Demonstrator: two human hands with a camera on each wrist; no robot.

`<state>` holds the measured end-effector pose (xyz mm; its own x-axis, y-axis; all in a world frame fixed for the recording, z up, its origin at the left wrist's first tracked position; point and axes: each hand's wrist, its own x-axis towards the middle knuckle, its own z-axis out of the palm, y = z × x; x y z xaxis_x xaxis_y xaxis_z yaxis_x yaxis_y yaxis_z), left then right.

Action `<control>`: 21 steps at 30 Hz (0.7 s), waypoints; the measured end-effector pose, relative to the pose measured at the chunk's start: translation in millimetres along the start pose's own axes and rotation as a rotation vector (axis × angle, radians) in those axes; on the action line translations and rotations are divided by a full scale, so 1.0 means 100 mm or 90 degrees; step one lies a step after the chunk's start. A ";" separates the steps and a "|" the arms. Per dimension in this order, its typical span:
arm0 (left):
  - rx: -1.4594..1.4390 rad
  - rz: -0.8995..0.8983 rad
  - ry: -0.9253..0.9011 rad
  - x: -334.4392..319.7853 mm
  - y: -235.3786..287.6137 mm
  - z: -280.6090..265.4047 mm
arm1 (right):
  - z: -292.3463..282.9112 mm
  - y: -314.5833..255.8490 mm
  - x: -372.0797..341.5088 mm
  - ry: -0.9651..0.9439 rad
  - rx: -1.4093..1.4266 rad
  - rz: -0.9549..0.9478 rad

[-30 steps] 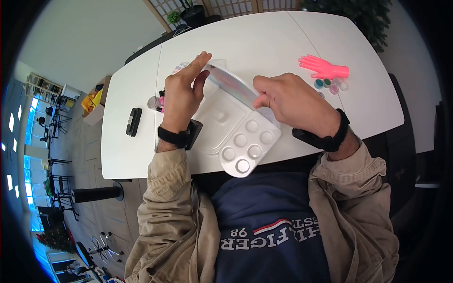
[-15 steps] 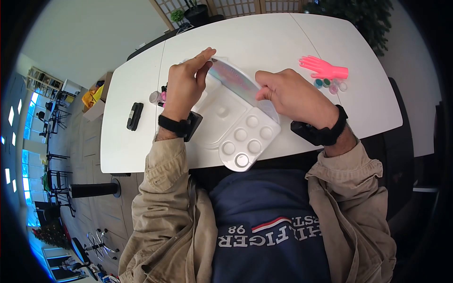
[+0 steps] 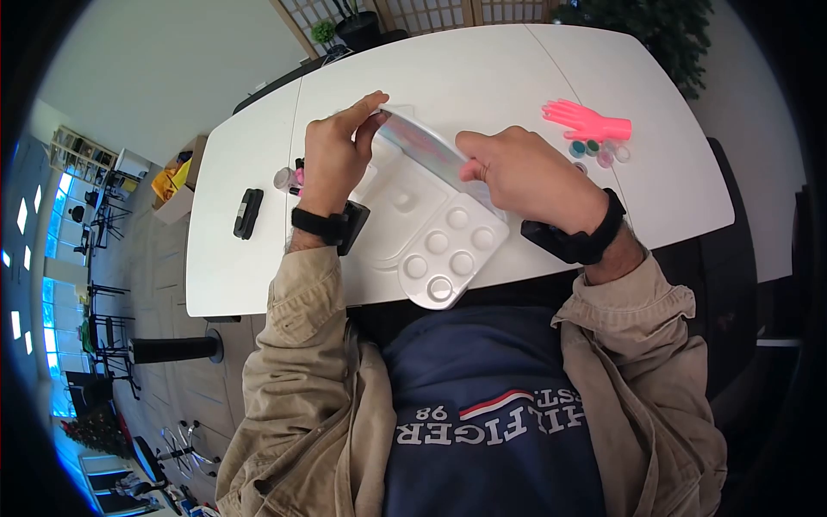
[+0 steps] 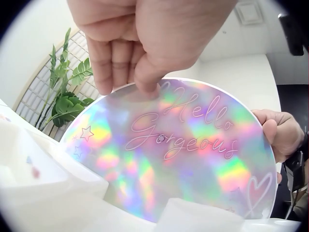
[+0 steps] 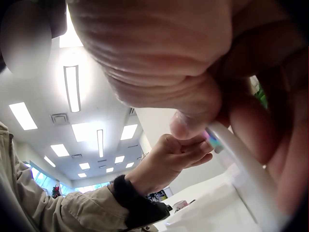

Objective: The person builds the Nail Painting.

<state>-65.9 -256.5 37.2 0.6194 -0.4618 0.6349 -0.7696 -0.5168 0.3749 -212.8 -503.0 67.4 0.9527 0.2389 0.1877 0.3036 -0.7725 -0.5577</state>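
A rounded iridescent panel [image 4: 159, 145] with "Hello Gorgeous" lettering and a heart outline stands on edge, its lower part behind white plastic in the left wrist view. In the head view the panel [image 3: 422, 145] rises along the far side of a white moulded tray [image 3: 379, 237] with several round wells. My left hand [image 3: 338, 159] pinches the panel's upper rim between thumb and fingers. At the panel's other end, my right hand [image 3: 534, 181] grips the edge with thumb and curled fingers. The right wrist view shows the white rim [image 5: 246, 159] passing between them.
A pink model hand [image 3: 590, 122] lies at the far right of the table [image 3: 655, 198], with several small jars [image 3: 594, 149] beside it. Left of the tray are a small jar [image 3: 282, 179] and pink items. A black oblong object [image 3: 248, 214] lies farther left.
The panel's face turned more into view half a second ago and now shows narrower again. My right hand has shifted slightly left. Both hands keep their hold.
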 end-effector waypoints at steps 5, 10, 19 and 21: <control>0.022 -0.037 -0.039 0.03 -0.02 -0.04 | 0.01 -0.02 -0.01 0.004 -0.012 0.014; -0.010 -0.001 -0.028 0.03 0.01 -0.09 | -0.01 0.00 -0.01 0.010 -0.008 -0.004; 0.042 -0.001 -0.040 0.01 0.04 -0.17 | -0.23 0.10 0.08 0.052 -0.129 0.003; 0.053 -0.005 -0.044 0.02 0.01 -0.20 | -0.22 0.15 0.10 0.079 -0.143 0.002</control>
<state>-68.6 -243.7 52.0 0.6369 -0.5047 0.5828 -0.7510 -0.5772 0.3208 -198.6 -524.7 78.8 0.9410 0.1730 0.2910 0.2768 -0.8882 -0.3668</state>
